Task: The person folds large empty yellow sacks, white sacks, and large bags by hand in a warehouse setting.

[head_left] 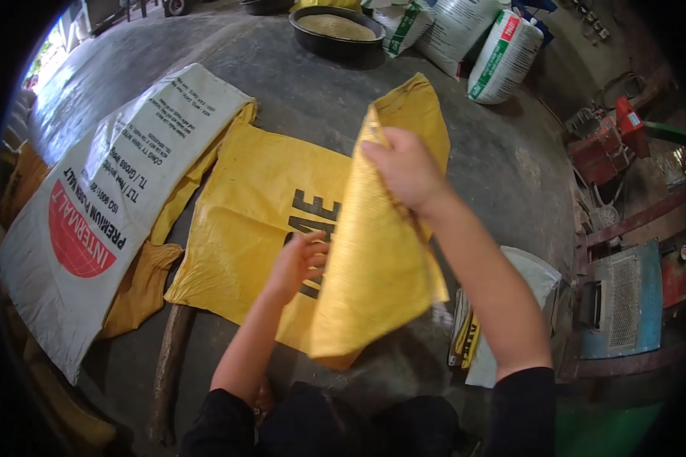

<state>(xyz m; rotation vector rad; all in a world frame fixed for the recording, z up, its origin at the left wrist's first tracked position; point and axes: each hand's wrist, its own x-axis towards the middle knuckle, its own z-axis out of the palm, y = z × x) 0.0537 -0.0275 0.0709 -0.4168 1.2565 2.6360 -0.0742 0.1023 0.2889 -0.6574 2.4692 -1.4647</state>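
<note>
A yellow woven sack (251,190) with large black letters lies spread on the floor in front of me. Over its right side stands a raised, bent sheet of the same yellow sacking (377,266), which overlaps the letters in this view. My right hand (404,164) is closed on the upper part of this raised sheet, thumb on the near face. Low over the letters is my left hand (301,263), fingers spread and holding nothing, close to the raised sheet's left edge.
Left lies a white malt sack (122,175) on other yellow sacks. A wooden stick (168,373) is near my feet. Folded sacks (522,286) lie at right, beside a blue and red machine (625,301). Behind stand a black basin (335,46) and filled bags (503,57).
</note>
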